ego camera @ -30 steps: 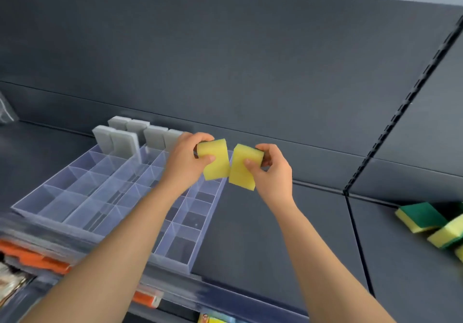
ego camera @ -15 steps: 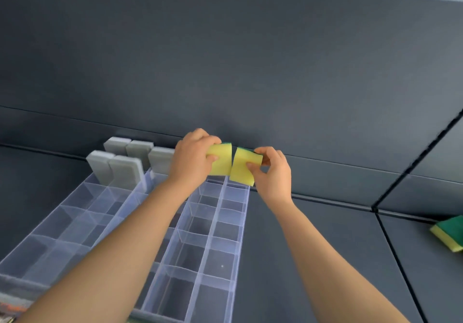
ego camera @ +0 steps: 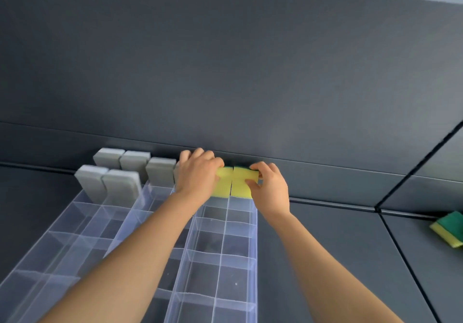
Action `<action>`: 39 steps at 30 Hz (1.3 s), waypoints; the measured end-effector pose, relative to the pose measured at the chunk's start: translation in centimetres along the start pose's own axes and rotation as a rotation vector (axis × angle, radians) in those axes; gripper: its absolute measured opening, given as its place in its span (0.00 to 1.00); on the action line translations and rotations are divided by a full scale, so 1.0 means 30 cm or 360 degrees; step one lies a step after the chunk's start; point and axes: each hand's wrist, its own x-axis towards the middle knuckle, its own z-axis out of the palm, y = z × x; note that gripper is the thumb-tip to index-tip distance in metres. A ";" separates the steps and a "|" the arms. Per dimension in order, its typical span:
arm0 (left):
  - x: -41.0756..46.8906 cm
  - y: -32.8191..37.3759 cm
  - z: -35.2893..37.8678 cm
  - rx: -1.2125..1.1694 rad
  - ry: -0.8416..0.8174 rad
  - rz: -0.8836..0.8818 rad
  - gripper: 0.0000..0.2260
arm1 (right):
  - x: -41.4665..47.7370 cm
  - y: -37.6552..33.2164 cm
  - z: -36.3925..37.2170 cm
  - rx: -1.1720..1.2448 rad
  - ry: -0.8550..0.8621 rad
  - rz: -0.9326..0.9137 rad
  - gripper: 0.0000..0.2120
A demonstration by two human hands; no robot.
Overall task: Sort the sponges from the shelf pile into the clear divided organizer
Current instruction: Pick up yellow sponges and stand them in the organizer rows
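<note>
yellow sponges [ego camera: 241,181] pinched upright, one per hand's grip [ego camera: 199,172], at organizer's [ego camera: 253,247] far row.

Stretched forward, bare-armed, toward the back edge of the shelf [ego camera: 325,247]. Gripping a first yellow sponge [ego camera: 223,183] in the left hand [ego camera: 198,172], with fingers curled over its top. Pinching a second yellow sponge [ego camera: 241,182] in the right hand [ego camera: 269,187], between thumb and fingers.

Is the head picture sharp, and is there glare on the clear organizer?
Head view: soft, even light, no hard shadows; the organizer walls show a faint sheen, no strong glare; the left hand, right hand and yellow sponges look slightly blurred.
</note>
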 end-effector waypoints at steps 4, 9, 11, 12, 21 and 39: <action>-0.003 0.008 0.020 0.0072 -0.0038 -0.0027 0.11 | 0.003 0.018 0.010 -0.0158 -0.0059 -0.0002 0.15; 0.000 0.022 0.040 0.0133 -0.0042 -0.0027 0.09 | 0.010 0.025 0.011 -0.0294 -0.0067 -0.0128 0.17; 0.009 0.026 0.043 0.0146 -0.0054 -0.0034 0.09 | 0.015 0.022 0.013 -0.0325 -0.0105 -0.0175 0.15; 0.013 0.027 0.043 0.0159 -0.0060 -0.0036 0.08 | 0.019 0.021 0.014 -0.0334 -0.0118 -0.0186 0.13; 0.006 0.006 0.053 0.0111 -0.0024 0.0021 0.08 | 0.021 0.017 0.032 -0.0278 -0.0071 -0.0152 0.04; -0.033 0.015 0.015 -0.0013 0.0124 0.0180 0.13 | -0.040 0.014 0.002 -0.0374 0.0037 -0.0144 0.15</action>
